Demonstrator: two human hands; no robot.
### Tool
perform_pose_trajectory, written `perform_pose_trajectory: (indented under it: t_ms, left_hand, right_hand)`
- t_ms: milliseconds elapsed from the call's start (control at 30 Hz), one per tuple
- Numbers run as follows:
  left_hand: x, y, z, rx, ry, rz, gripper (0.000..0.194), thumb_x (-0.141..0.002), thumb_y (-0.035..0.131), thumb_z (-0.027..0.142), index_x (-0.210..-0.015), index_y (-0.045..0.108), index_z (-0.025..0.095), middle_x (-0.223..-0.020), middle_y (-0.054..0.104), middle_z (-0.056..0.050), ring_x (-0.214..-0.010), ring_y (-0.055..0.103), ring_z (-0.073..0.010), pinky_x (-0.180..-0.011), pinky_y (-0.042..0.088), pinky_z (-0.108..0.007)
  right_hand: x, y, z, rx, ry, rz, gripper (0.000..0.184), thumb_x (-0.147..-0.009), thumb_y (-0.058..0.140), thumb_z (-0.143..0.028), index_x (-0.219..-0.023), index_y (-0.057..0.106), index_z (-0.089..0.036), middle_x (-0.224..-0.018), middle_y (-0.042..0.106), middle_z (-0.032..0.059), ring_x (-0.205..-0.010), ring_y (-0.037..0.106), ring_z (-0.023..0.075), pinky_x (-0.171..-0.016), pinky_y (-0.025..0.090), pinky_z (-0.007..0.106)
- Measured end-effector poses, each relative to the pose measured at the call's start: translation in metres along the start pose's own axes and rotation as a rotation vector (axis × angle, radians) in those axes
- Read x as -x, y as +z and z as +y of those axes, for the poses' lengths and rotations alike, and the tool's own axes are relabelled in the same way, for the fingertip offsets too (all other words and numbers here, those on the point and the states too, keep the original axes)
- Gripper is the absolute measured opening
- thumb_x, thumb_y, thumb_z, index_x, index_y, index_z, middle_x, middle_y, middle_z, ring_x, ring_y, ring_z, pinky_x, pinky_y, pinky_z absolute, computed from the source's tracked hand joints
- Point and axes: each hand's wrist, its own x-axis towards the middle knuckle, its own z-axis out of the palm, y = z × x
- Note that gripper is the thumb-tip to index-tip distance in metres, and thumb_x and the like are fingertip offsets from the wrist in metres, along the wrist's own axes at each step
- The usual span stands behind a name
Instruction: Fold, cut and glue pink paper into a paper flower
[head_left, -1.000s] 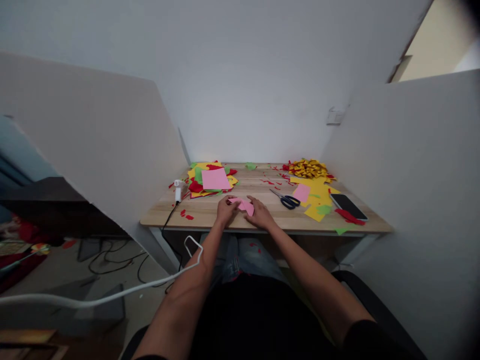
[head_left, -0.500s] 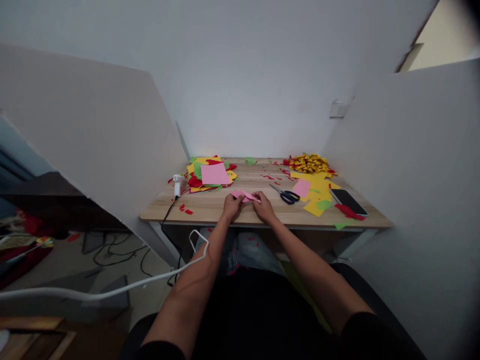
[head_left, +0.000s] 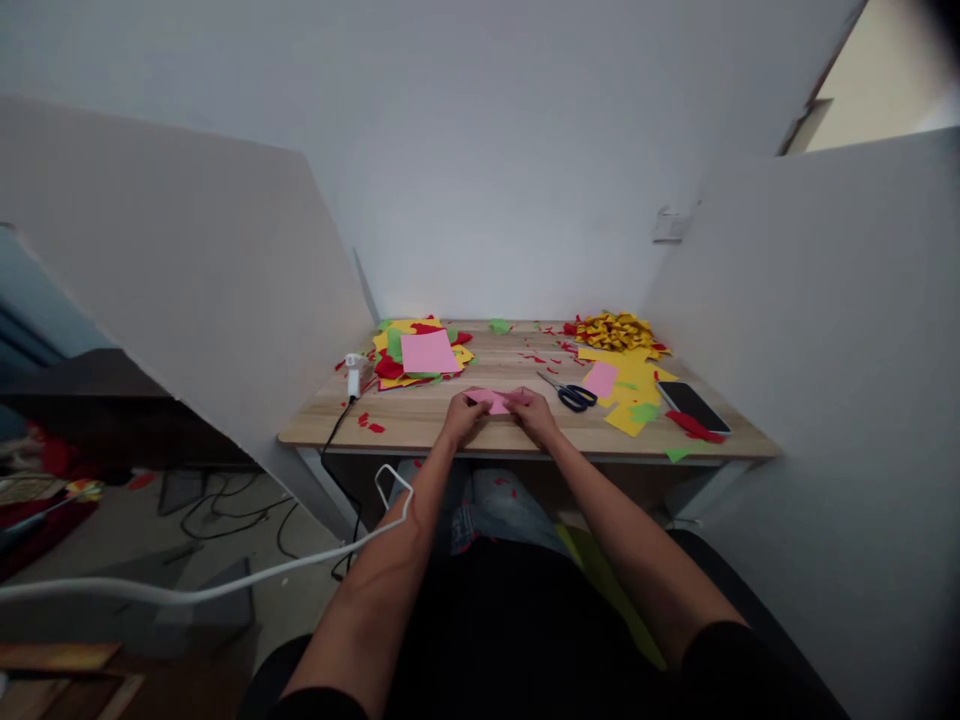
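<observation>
A: What's the count?
B: One desk (head_left: 420, 412), one pair of scissors (head_left: 576, 397), one phone (head_left: 691, 405), one charger (head_left: 353, 382) and three pink papers—one in the hands, one square (head_left: 430, 352) on the pile (head_left: 390, 350) at left, one smaller piece (head_left: 601, 379) by the scissors. One ruffled bunch (head_left: 616, 332), mostly yellow, sits at the back right. The red scraps (head_left: 534, 358) are too many and small to count.
A: And the hands?
B: The left hand (head_left: 460, 416) pinches the held paper (head_left: 495, 402) at its left end, fingers curled, thumb on the near side. The right hand (head_left: 535, 416) grips the other end likewise.
A: So where's that paper?
B: Between the two hands, over the desk near its front edge, with a crease or bend in it—whether it touches the wood, I can't tell.
A: Any writing?
B: The phone's screen is dark, and any marks on the charger are too small to read.
</observation>
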Motion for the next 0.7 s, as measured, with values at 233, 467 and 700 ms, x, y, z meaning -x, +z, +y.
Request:
perform_pose_trajectory:
  t_ms: [233, 467, 700]
  left_hand:
    - [0.003, -0.001, 0.002, -0.035, 0.026, -0.03, 0.031, -0.095, 0.063, 0.035, -0.117, 0.062, 0.014, -0.114, 0.066, -0.008, -0.096, 0.066, -0.0192, -0.083, 0.058, -0.039]
    - [-0.001, 0.003, -0.002, -0.044, 0.036, -0.002, 0.032, -0.095, 0.063, 0.035, -0.119, 0.062, 0.015, -0.117, 0.065, -0.009, -0.099, 0.066, -0.0202, -0.084, 0.058, -0.04]
    - [-0.003, 0.011, -0.008, -0.03, 0.016, -0.069, 0.032, -0.095, 0.063, 0.036, -0.119, 0.062, 0.014, -0.116, 0.065, -0.008, -0.098, 0.066, -0.02, -0.084, 0.058, -0.04]
  right_hand:
    - [-0.004, -0.004, 0.003, -0.028, 0.016, 0.039, 0.034, -0.096, 0.062, -0.039, -0.12, 0.062, -0.016, -0.118, 0.065, 0.0073, -0.099, 0.066, 0.0211, -0.083, 0.058, 0.04]
    - [-0.004, -0.002, 0.001, -0.052, -0.046, 0.034, 0.033, -0.095, 0.063, -0.037, -0.121, 0.062, -0.016, -0.12, 0.064, 0.008, -0.101, 0.066, 0.0213, -0.086, 0.057, 0.042]
    - [0.002, -0.001, -0.004, -0.124, -0.09, -0.038, 0.032, -0.096, 0.063, -0.037, -0.12, 0.062, -0.016, -0.117, 0.065, 0.0077, -0.098, 0.066, 0.02, -0.084, 0.058, 0.04]
